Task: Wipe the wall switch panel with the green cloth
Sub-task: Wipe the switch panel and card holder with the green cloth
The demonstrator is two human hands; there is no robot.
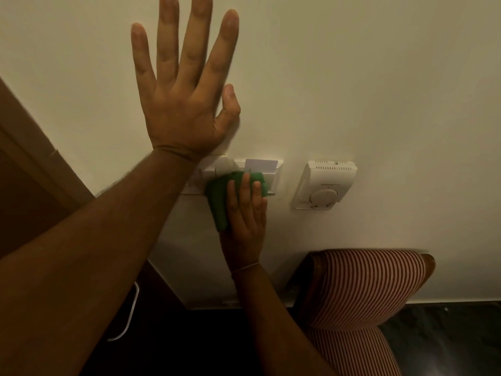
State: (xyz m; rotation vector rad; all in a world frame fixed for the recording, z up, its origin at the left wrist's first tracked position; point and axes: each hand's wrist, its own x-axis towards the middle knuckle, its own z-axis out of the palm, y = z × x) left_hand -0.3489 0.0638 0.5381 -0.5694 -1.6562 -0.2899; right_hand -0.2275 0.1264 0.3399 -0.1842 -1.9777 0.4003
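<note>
Wall switch panel [217, 173] taken as landmark. Green cloth [220, 202] pressed flat over its lower middle by right hand [245, 221], fingers extended on the cloth. Left hand [184, 88] spread wide, flat on wall [352, 77] above panel; its forearm covering panel's left part. White card [261, 165] in slot at panel's top right. Thermostat [325, 184] right of panel; markings unreadable. Striped chair [363, 289] below right. Wooden door frame [35, 147] left.

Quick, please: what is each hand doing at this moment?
Left hand: open, flat on the wall, holding nothing.
Right hand: presses the green cloth on the switch panel.
</note>
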